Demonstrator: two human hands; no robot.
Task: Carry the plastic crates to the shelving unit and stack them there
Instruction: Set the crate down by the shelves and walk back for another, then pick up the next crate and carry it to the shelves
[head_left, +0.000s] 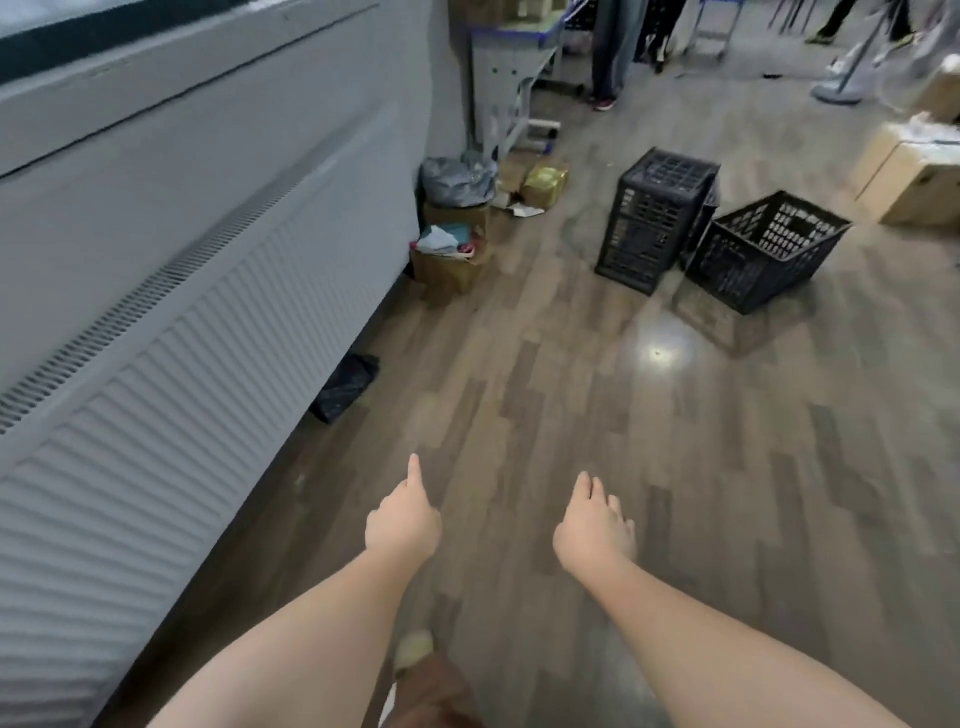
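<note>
**A:** Where are your crates now?

**B:** Your two black crates stand on the wood floor (597, 467), far ahead of you and to the right. The left crate (655, 218) is turned on its side, so its grid bottom faces up. The right crate (769, 249) sits upright but a little tilted, with the open top toward you. They are just beside each other; I cannot tell if they touch. Both look empty.

**A:** And my hands?

**B:** You hold nothing. Your left hand (402, 525) is stretched forward, with the fingers curled in and the thumb pointing out. Your right hand (595, 535) is also stretched forward, with the fingers relaxed and hanging down, so it is loose. Both hands are well apart from the crates, over bare floor.

**A:** What is around the crates?

**B:** Right of them, at the edge of the view, there is a cardboard box (914, 176). To the left, a long white cabinet (182, 260) with ribbed panels runs along your side. At its far end you see a grey bag (457, 179) and some small boxes (452, 260) with rubbish. A dark bag (345, 387) lies under the cabinet edge. Behind, a desk (511, 78) stands, and the legs of a person (613, 52) are near it. The picture is a bit blurred.
</note>
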